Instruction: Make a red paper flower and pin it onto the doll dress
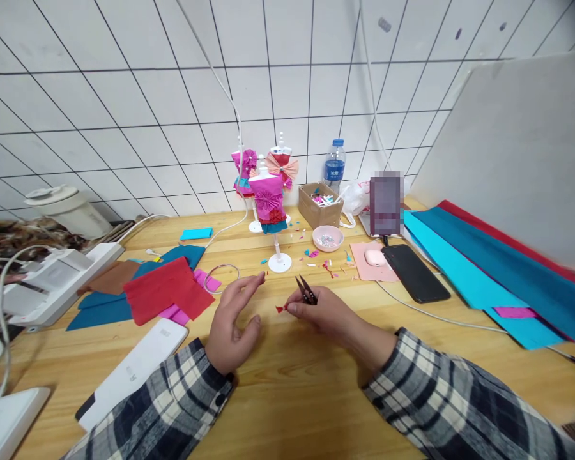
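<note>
My left hand point(236, 322) hovers over the wooden table with its fingers apart and nothing in it. Between thumb and forefinger, my right hand point(326, 312) pinches a small red gathered scrap point(281, 309). That same hand also keeps hold of black thread snips point(306, 291), whose blades point up and away. Just beyond both hands stands a miniature white dress form point(268, 198) wearing a magenta, red and teal crepe dress with a pleated rosette. Two more dressed forms point(282, 165) stand behind it. A wire ring point(222, 279) lies left of the front stand.
Red crepe sheets point(165, 291) lie left, beside a white power bank point(134, 370) and power strip point(71, 281). Ahead are a pink bowl point(328, 239), cardboard box point(320, 204), water bottle point(334, 165) and scattered scraps. A black phone point(416, 273) and blue crepe strips point(474, 275) lie right.
</note>
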The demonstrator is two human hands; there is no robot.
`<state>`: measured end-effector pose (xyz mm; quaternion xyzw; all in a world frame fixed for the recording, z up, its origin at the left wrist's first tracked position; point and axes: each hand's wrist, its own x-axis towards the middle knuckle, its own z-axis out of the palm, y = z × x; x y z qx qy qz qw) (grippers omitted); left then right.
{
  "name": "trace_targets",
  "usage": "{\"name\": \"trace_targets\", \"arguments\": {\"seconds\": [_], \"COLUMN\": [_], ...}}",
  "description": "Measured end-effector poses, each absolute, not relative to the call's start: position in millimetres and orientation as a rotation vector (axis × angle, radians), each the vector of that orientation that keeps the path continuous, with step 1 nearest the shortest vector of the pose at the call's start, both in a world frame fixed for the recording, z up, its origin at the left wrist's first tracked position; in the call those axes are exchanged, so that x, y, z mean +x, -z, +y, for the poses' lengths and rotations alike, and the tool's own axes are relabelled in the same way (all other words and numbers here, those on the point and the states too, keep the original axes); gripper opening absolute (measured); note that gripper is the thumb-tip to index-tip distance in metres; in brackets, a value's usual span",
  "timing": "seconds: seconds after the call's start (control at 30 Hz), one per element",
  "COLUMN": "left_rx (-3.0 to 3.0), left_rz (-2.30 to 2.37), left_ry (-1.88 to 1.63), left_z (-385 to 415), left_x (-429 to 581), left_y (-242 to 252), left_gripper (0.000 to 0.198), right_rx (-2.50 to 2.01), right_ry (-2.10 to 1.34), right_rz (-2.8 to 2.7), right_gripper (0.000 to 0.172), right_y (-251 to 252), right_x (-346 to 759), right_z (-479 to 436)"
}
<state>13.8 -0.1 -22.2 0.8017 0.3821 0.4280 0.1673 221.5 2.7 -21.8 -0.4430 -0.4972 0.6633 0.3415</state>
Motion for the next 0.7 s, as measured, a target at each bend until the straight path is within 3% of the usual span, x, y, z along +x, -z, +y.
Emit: {"name": "trace_targets", "arguments": {"seconds": [0.17,0.27,0.5,0.7], "left_rx": [2.439,2.569,2.558,2.504], "left_rz": [1.241,1.299,1.368,1.345], "left_ry": [-0.947,-0.815,-0.851,-0.905], "left_z": [-2.2,-4.6,-4.3,-5.0], "left_x": [20.3,26.4,26.6,28.4], "left_y": [12.2,9.7,14.5,13.7], "left_gripper": [0.023,0.013,0.013,0.01], "right_rx": [-1.294,-1.256,-1.22,-1.208], "right_ry": [-1.018,-0.952,-0.892,-0.852], "right_rz": [-1.86,-1.944,-1.921,-1.878], "right_gripper": [0.011,0.013,0.021,0.008], "right_y": [24.8,25.8,27.3,26.2], "right_x": [221.9,220.4,220.0,218.1], "right_z": [4.4,2.3,1.7,-0.7]}}
